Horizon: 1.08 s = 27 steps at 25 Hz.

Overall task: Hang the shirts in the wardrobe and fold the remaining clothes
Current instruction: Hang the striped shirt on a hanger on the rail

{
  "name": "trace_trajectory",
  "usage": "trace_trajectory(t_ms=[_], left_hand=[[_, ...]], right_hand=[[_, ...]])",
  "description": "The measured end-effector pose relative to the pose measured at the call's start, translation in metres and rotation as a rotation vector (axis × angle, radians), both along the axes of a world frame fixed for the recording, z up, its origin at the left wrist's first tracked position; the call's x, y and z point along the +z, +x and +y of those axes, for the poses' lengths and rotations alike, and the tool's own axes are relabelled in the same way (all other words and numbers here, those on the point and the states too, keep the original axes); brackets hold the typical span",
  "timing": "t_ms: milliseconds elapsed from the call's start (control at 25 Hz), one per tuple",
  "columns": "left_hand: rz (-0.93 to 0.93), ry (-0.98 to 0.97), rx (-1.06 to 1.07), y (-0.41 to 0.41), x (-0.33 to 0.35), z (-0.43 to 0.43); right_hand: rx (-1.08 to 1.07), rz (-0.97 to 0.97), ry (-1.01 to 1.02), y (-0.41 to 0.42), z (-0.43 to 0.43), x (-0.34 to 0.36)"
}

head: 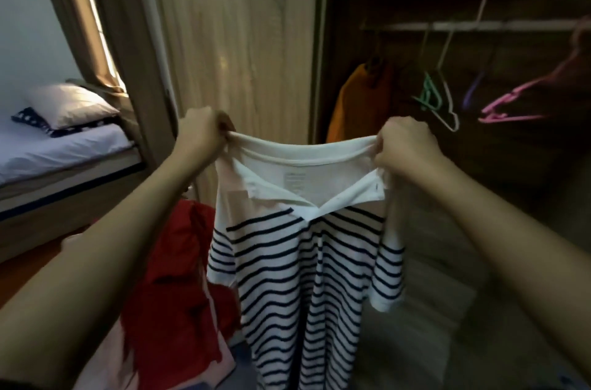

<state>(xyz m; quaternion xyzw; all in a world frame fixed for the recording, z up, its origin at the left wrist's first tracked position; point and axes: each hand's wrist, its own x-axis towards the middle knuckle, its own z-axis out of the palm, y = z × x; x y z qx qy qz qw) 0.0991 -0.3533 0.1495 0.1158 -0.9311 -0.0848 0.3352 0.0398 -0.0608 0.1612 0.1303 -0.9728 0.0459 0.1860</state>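
One white pillow (68, 103) is noted on a white-sheeted bed (57, 150) at far left. A crumpled red garment (179, 261) is seen lower down, beside the left forearm. The left hand (200, 132) is closed, its fingers curled round the left end of the collar of a white polo shirt with dark navy stripes (303, 277). This shirt is held up in the air before a pale wooden wardrobe door (240, 38), collar stretched taut, body hanging down. The collar's right end is pinched by the curled fingers of the right hand (404, 143). Inside the open wardrobe, an orange garment (355, 102) is hung from a pale rail (511, 26). Further right, a green plastic hanger (428, 95), a white wire hanger (449, 114), a purple hanger (473, 92) and a blurred pink hanger (511, 105) are recorded.
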Motion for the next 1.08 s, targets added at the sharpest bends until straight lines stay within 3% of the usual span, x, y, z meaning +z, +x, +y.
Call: trace_trajectory(t_ms=[120, 280, 440, 560, 600, 680, 800, 880, 1000, 1080], left_hand=[[0.098, -0.003, -0.034, -0.020, 0.001, 0.038], [-0.040, -0.387, -0.257, -0.045, -0.014, 0.096], [-0.006, -0.145, -0.245, -0.090, -0.006, 0.088], [0.071, 0.226, -0.352, -0.106, 0.001, 0.107], [0.086, 0.243, -0.348, -0.107, 0.003, 0.114], [0.152, 0.026, -0.413, -0.107, 0.004, 0.118], [0.237, -0.313, -0.623, -0.111, 0.010, 0.115], [0.345, -0.375, -0.622, -0.117, 0.018, 0.117], [0.378, 0.027, -0.396, -0.124, 0.027, 0.124], [0.240, 0.188, -0.495, -0.133, 0.017, 0.125]], right_hand=[[-0.035, -0.011, 0.020, 0.009, 0.026, 0.002], [-0.263, 0.043, 0.012, 0.002, 0.066, 0.022], [-0.284, 0.029, 0.109, -0.005, 0.086, 0.014], [-0.190, 0.017, -0.047, -0.009, 0.094, 0.015], [-0.162, -0.040, -0.151, -0.008, 0.099, 0.020], [-0.141, -0.129, -0.257, -0.007, 0.108, 0.030], [-0.147, -0.151, -0.213, -0.007, 0.117, 0.037], [-0.125, -0.059, -0.230, -0.010, 0.118, 0.033], [-0.018, 0.223, -0.269, -0.003, 0.111, 0.026], [0.002, 0.353, -0.138, -0.002, 0.113, 0.024]])
